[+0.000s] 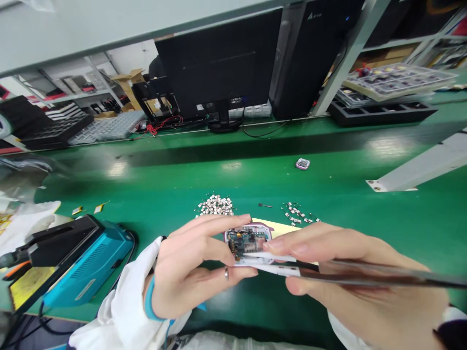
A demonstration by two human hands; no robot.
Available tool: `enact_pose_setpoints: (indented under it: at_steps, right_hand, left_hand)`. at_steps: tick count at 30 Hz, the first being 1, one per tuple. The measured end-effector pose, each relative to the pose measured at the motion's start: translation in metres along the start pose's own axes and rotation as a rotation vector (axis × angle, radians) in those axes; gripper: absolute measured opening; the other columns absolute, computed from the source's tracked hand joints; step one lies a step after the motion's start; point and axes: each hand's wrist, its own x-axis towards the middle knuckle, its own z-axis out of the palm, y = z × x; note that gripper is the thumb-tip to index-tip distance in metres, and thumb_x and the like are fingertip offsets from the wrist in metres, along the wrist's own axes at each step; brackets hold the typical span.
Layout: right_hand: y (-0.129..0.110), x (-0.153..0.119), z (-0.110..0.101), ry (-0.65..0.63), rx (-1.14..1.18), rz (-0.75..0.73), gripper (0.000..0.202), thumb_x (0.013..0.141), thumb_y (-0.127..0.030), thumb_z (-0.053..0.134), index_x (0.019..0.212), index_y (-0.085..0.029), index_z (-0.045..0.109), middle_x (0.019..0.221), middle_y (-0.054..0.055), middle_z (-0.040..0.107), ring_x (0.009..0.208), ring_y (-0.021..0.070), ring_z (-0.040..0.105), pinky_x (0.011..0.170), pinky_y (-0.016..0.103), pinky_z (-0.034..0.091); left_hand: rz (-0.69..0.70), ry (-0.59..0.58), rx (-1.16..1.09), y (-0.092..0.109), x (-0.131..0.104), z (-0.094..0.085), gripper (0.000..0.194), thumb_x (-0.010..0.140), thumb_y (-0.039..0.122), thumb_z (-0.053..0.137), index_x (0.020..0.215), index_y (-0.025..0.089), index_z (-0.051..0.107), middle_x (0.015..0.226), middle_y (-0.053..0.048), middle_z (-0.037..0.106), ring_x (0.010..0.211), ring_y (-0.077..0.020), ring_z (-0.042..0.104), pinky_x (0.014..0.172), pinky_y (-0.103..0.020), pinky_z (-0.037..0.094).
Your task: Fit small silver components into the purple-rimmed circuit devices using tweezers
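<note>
A small device housing (249, 243) with a green circuit board inside lies open side up, its rim white and purple. My left hand (197, 257) grips the housing from the left, fingers along its top edge and thumb below; a ring and a blue wristband show on it. My right hand (350, 272) is closed around dark tweezers with white tips (279, 268). The tips reach the lower part of the housing, over the board. Whether they pinch any part is too small to tell. A yellow sheet (288, 229) shows behind the housing.
Beyond the hands lie a pile of small white parts (216, 205), a smaller scatter (297, 214) and another housing (302, 164). A blue soldering station (91, 262) stands left. A monitor (222, 63) stands behind; a white metal leg (426, 165) and stacked trays (383, 112) are right.
</note>
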Motion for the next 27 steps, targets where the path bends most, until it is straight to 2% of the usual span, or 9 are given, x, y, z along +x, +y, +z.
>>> enact_pose_setpoints:
  at_steps: [3,8,10,14,18,23,27]
  right_hand:
    - [-0.0012,0.003,0.004,0.048,0.09,0.027,0.034,0.07,-0.008,0.067,0.096,-0.029,0.058,0.09,-0.004,0.065,0.082,0.0142,0.063,0.077,0.023,0.054]
    - [0.0017,-0.0013,0.0032,0.024,0.024,0.0,0.034,0.07,-0.008,0.067,0.095,-0.028,0.057,0.092,-0.002,0.064,0.085,0.0162,0.062,0.082,0.028,0.052]
    - [0.0019,-0.0027,0.0023,0.038,0.018,-0.01,0.033,0.07,-0.009,0.068,0.096,-0.029,0.058,0.091,-0.002,0.065,0.085,0.0171,0.062,0.082,0.03,0.053]
    - [-0.001,-0.0001,0.0026,-0.015,0.023,-0.014,0.037,0.071,-0.008,0.068,0.098,-0.03,0.058,0.092,-0.003,0.064,0.086,0.0157,0.062,0.08,0.027,0.053]
    - [-0.0023,0.0039,0.0048,-0.004,0.029,-0.076,0.034,0.073,-0.01,0.066,0.1,-0.03,0.058,0.091,-0.005,0.065,0.085,0.0139,0.062,0.079,0.027,0.053]
    - [0.0008,0.002,0.0052,0.002,-0.015,-0.138,0.04,0.07,-0.004,0.066,0.101,-0.028,0.057,0.093,-0.005,0.065,0.085,0.0131,0.062,0.08,0.027,0.053]
    - [0.0022,0.0009,0.0034,-0.008,-0.01,-0.13,0.04,0.071,-0.002,0.064,0.1,-0.028,0.057,0.092,-0.005,0.065,0.086,0.0138,0.062,0.079,0.027,0.053]
  left_hand:
    - [0.014,-0.016,0.026,0.0005,-0.0005,-0.0019,0.014,0.072,0.015,0.064,0.079,0.016,0.052,0.109,-0.01,0.059,0.097,-0.0205,0.059,0.079,-0.033,0.053]
    - [0.03,-0.062,0.065,0.0018,-0.0006,-0.004,0.018,0.069,0.013,0.066,0.081,0.016,0.053,0.111,-0.011,0.058,0.098,-0.0204,0.058,0.08,-0.032,0.053]
    - [0.039,-0.061,0.072,0.0017,-0.0011,-0.0043,0.018,0.07,0.013,0.066,0.082,0.017,0.053,0.112,-0.011,0.057,0.097,-0.0206,0.058,0.079,-0.033,0.053]
    - [0.046,-0.064,0.078,0.0013,-0.0022,-0.0045,0.017,0.071,0.014,0.065,0.083,0.017,0.053,0.114,-0.01,0.056,0.097,-0.0205,0.058,0.078,-0.034,0.053]
    - [0.031,-0.054,0.055,0.0013,-0.0018,-0.0023,0.014,0.072,0.016,0.064,0.081,0.016,0.054,0.113,-0.01,0.057,0.096,-0.02,0.058,0.077,-0.033,0.054]
    - [0.0,-0.007,0.02,0.0002,-0.0002,0.002,0.015,0.07,0.016,0.066,0.078,0.017,0.054,0.109,-0.009,0.059,0.095,-0.0207,0.059,0.076,-0.033,0.053]
    - [-0.004,-0.021,-0.009,0.0,0.0003,0.0021,0.015,0.07,0.016,0.067,0.077,0.016,0.053,0.109,-0.009,0.059,0.095,-0.0197,0.059,0.076,-0.031,0.053]
